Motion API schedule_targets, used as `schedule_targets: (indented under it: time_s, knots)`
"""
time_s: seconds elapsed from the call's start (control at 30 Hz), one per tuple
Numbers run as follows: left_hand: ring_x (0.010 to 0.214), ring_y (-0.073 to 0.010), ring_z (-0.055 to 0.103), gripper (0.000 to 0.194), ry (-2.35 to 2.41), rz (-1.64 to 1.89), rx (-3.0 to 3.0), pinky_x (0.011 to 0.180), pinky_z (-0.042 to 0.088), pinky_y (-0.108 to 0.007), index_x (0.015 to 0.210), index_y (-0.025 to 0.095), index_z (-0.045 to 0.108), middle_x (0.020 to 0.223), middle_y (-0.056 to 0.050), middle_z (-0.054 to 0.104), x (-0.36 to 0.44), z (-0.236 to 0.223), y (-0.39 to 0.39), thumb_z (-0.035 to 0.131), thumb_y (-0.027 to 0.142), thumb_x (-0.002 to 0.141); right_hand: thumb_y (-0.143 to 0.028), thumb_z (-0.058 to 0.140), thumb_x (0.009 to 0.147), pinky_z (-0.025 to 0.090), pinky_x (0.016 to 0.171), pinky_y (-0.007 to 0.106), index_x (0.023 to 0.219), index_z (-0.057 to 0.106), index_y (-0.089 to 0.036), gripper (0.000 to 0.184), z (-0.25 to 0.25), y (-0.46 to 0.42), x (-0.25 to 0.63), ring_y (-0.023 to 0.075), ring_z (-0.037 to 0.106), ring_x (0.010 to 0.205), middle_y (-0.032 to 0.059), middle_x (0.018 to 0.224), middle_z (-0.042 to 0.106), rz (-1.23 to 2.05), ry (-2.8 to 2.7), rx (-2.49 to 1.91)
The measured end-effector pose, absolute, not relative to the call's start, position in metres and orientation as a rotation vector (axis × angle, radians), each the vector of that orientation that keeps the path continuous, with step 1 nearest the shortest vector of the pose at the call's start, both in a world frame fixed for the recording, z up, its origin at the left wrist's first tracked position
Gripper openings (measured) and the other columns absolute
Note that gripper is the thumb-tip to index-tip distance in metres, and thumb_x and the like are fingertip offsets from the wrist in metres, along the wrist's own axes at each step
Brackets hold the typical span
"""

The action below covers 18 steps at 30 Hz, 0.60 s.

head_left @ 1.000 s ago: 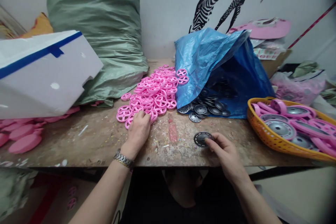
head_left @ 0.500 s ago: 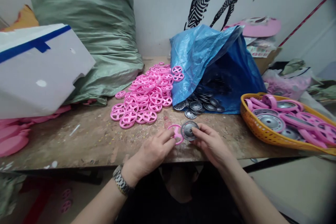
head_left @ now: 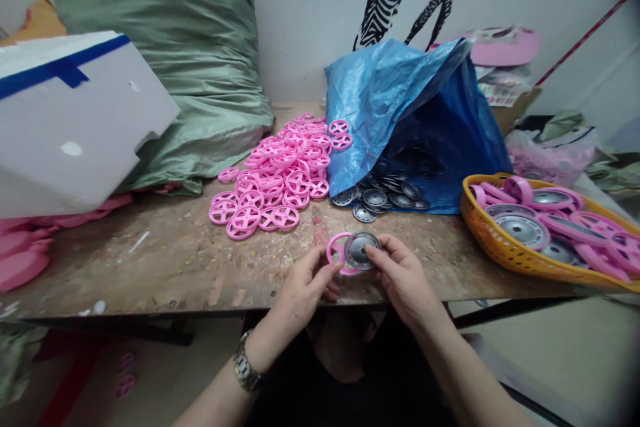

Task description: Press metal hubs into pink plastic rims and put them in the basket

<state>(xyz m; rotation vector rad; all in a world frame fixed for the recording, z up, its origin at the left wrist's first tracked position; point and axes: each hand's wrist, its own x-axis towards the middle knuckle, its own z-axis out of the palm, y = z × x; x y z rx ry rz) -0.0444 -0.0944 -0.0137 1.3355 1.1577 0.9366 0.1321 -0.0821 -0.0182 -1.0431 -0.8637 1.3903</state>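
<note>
My left hand [head_left: 311,283] is closed on the near-left rim of a pink spoked wheel [head_left: 335,250], held just above the front of the table. Between thumb and fingers, my right hand [head_left: 403,273] grips a grey wheel cover [head_left: 359,251], a round disc with a raised middle. The disc overlaps the right part of the pink wheel and hides it; I cannot tell whether the two are joined. Behind my hands lies a heap of pink wheels [head_left: 285,160]. More grey wheel covers [head_left: 375,198] spill from the mouth of a blue plastic bag [head_left: 363,93].
At the right, a yellow basket [head_left: 493,257] holds pink wheels, some with grey covers. A large green sack [head_left: 160,67] and a white box [head_left: 75,140] with blue tape stand at the left. Pink pieces [head_left: 23,260] lie below the box.
The pink wheel and the grey cover have come closer, so the cover now overlaps the wheel. My left hand has moved right and turned, its thumb now along the wheel's near edge.
</note>
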Motion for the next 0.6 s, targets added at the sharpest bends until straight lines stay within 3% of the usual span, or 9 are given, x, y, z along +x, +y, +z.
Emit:
schedule_targets:
  time_s: [0.17, 0.33, 0.6]
  knots:
    - [0.061, -0.0133, 0.063, 0.027, 1.059, 0.953, 1.144, 0.057, 0.058, -0.026, 0.1, 0.017, 0.063, 0.077, -0.001, 0.063, -0.031, -0.009, -0.097, 0.065, 0.039, 0.084, -0.048, 0.078, 0.073, 0.049, 0.068, 0.027, 0.085, 0.059, -0.021, 0.035, -0.021, -0.088, 0.132, 0.0156, 0.062, 0.071, -0.0012, 0.076, 0.068, 1.203, -1.071, -1.091]
    - [0.063, -0.0141, 0.063, 0.025, 1.047, 0.903, 1.196, 0.059, 0.058, -0.027, 0.103, 0.017, 0.065, 0.077, -0.001, 0.063, -0.028, -0.008, -0.1, 0.061, 0.035, 0.087, -0.043, 0.071, 0.08, 0.051, 0.079, 0.031, 0.104, 0.064, -0.022, 0.032, -0.024, -0.094, 0.138, 0.0197, 0.067, 0.086, 0.0039, 0.094, 0.073, 1.157, -1.204, -1.145]
    - [0.073, -0.0168, 0.065, 0.023, 1.037, 0.855, 1.408, 0.065, 0.059, -0.028, 0.109, 0.02, 0.065, 0.085, -0.002, 0.064, -0.028, -0.012, -0.102, 0.054, 0.033, 0.093, -0.035, 0.074, 0.074, 0.048, 0.068, 0.026, 0.087, 0.065, -0.02, 0.022, -0.015, -0.099, 0.148, 0.0152, 0.062, 0.073, -0.0012, 0.077, 0.068, 1.297, -1.197, -1.176]
